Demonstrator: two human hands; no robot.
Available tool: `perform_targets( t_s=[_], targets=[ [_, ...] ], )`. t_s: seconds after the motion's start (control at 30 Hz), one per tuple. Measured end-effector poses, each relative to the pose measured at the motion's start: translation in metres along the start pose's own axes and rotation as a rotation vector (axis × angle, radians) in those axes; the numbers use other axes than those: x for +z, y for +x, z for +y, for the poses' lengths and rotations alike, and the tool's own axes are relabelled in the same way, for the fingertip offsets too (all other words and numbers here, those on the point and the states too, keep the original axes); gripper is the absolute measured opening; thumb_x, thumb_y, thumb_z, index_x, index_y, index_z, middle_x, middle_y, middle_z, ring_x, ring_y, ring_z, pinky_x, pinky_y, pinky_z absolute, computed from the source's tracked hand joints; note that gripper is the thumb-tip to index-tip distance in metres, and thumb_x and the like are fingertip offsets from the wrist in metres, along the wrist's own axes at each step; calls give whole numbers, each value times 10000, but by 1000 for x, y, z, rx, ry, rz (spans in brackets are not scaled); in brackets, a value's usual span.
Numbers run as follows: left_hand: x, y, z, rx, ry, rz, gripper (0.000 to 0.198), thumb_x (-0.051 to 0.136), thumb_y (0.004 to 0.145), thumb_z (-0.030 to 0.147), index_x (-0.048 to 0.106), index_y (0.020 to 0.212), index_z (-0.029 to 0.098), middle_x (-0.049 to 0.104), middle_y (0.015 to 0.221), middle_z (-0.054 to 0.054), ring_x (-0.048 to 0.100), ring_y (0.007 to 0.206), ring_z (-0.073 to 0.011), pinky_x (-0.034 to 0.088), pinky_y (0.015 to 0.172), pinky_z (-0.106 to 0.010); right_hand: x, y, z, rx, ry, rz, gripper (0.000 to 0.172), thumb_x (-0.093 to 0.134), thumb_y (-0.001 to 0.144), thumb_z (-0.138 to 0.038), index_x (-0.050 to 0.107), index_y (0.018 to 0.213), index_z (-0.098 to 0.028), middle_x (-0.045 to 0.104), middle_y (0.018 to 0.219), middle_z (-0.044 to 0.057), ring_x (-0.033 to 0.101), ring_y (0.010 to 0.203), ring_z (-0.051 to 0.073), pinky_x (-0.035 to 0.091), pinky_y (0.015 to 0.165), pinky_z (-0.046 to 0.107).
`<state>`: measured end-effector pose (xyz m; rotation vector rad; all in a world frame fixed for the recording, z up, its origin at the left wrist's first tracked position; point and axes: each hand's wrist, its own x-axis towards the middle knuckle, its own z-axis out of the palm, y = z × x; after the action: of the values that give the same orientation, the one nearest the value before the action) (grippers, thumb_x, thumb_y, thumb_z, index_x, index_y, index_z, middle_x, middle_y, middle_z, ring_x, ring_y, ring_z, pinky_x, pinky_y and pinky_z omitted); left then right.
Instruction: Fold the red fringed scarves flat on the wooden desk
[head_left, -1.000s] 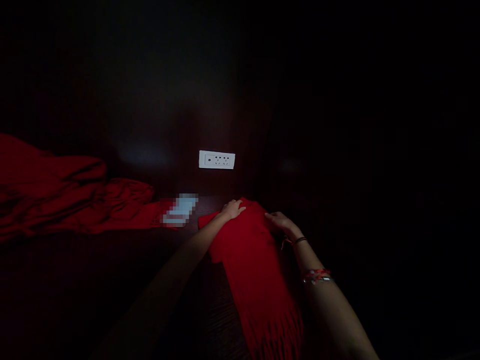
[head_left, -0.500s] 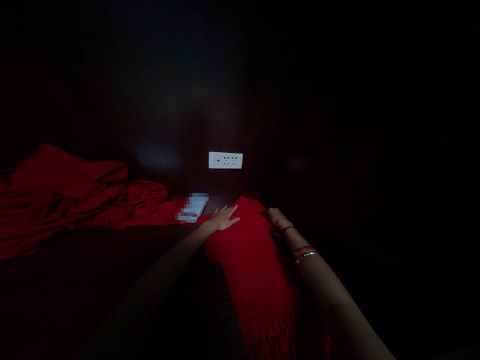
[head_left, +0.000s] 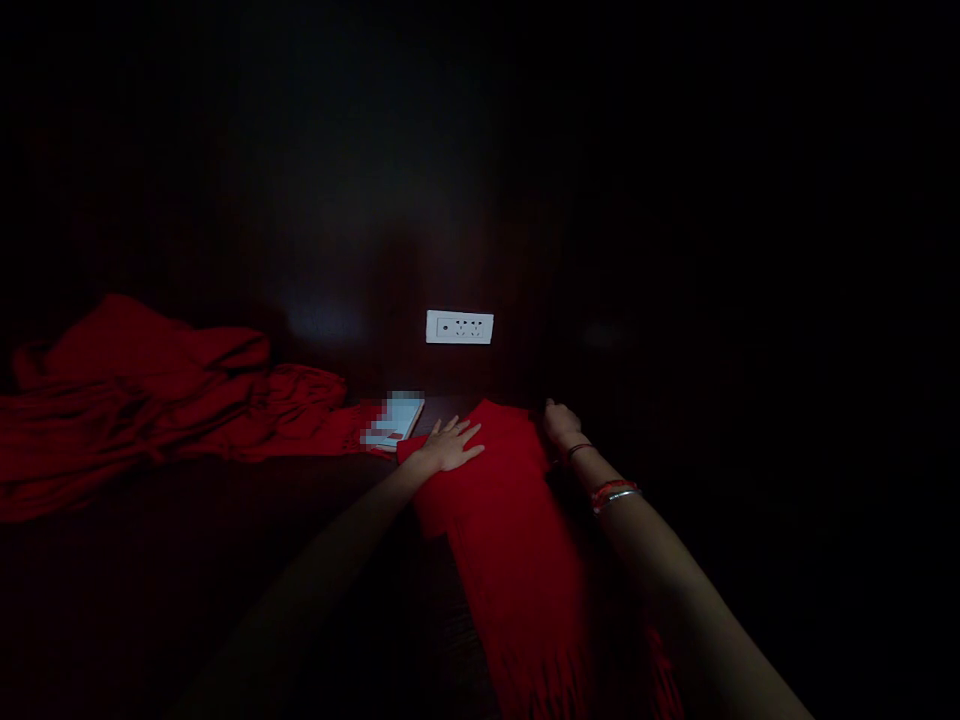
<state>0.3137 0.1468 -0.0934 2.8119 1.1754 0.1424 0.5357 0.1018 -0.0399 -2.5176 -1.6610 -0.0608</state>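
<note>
A red fringed scarf [head_left: 517,530] lies over a dark surface, its tassels hanging toward me at the bottom. My left hand [head_left: 448,446] rests flat on its upper left part with the fingers spread. At the scarf's upper right edge, my right hand [head_left: 562,424] is closed on the cloth, though deep shadow hides the fingertips. More red tassels [head_left: 664,670] show beneath my right forearm. A pale, partly pixelated phone-like object [head_left: 405,418] lies just beyond my left hand.
Another heap of red fringed cloth [head_left: 172,400] lies crumpled along the left. A white socket panel [head_left: 460,327] is set in the dark upright wall behind. Much of the right side is too dark to make out.
My right hand has shifted slightly right and up from the scarf's edge. My left hand stays spread on the scarf. The whole view has shifted a little.
</note>
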Motion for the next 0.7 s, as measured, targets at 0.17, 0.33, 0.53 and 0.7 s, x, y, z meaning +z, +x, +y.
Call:
perform_targets(
  t_s=[0.17,0.33,0.53,0.7],
  targets=[
    [3,-21,-5,-37,-7,19,693,136,721,657,155,1293,267,174,1352,-33,77,1229,-264,79,951,-482,21,-6,-14,-51,53,-84,330,486,722,-316,536,1001,-145,576,982,122,561,854,196,420,640,227],
    [8,-53,-7,-63,15,50,699,132,725,651,178,1292,244,207,1341,-65,107,1226,-257,108,954,-463,21,-2,-13,-28,121,-40,262,396,756,-199,568,951,-165,593,933,88,560,836,155,400,637,192],
    [11,-72,-2,-84,61,144,646,188,750,609,253,1270,232,270,1316,-81,172,1211,-260,151,949,-455,15,-6,-24,-57,134,57,319,337,789,-219,514,1044,-147,497,1077,136,496,945,200,394,715,257],
    [7,-78,2,-47,122,323,550,233,797,508,326,1238,192,226,1333,-80,154,1221,-231,152,967,-420,30,-33,-46,-256,137,-28,469,235,820,-440,343,1221,-223,387,1232,75,377,1096,194,319,864,301]
  ],
)
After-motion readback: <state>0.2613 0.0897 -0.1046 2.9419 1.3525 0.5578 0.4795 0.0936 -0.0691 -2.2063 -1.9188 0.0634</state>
